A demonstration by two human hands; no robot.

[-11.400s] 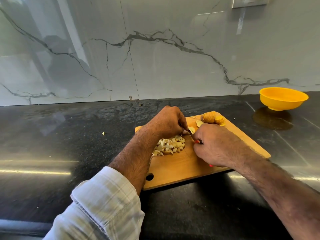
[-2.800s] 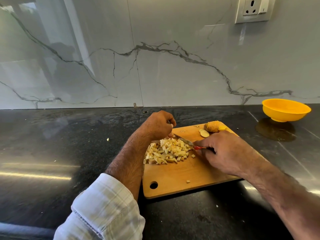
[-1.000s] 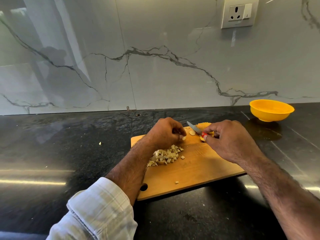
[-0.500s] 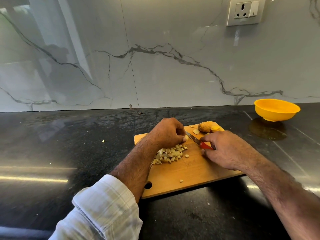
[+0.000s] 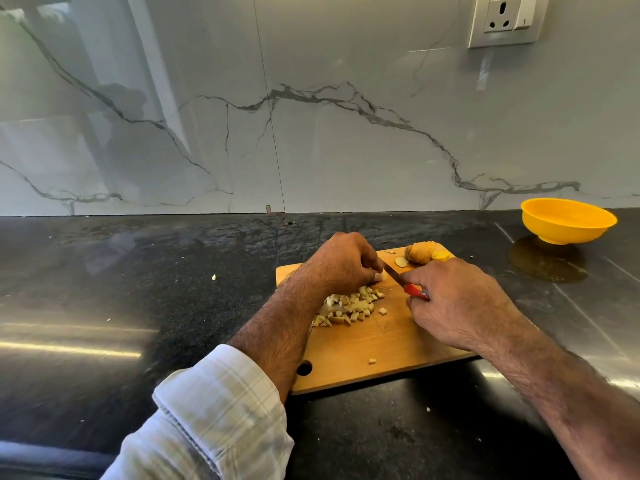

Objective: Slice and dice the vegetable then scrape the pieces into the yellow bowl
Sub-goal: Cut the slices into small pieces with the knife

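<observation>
A wooden cutting board (image 5: 367, 344) was seen lying on the dark polished table (image 5: 138, 306), a round hole showing near its front left corner. The left hand (image 5: 341, 263) was held over the far left part of the board with its fingers curled, and a small pale piece of vegetable (image 5: 380, 277) was pinned under the fingertips. The right hand (image 5: 453, 299) was wrapped around the red handle of a small knife (image 5: 403, 284), whose blade was angled up and left so that it met the pale piece just beside the left fingertips. A heap of diced pieces (image 5: 349, 306) was spread on the board just in front of the left hand, partly hidden by the left forearm, and a single cube (image 5: 372, 361) was left apart nearer the front edge. At the far right corner of the board, the uncut remainder of the vegetable (image 5: 420, 252) was set, with one thin slice (image 5: 401, 261) lying against it. The yellow bowl (image 5: 568, 220) was placed well apart to the right, near the marble backsplash (image 5: 311, 116), and nothing could be seen inside it. A wall socket (image 5: 505, 19) was mounted high on the right. A few crumbs were scattered on the table.
</observation>
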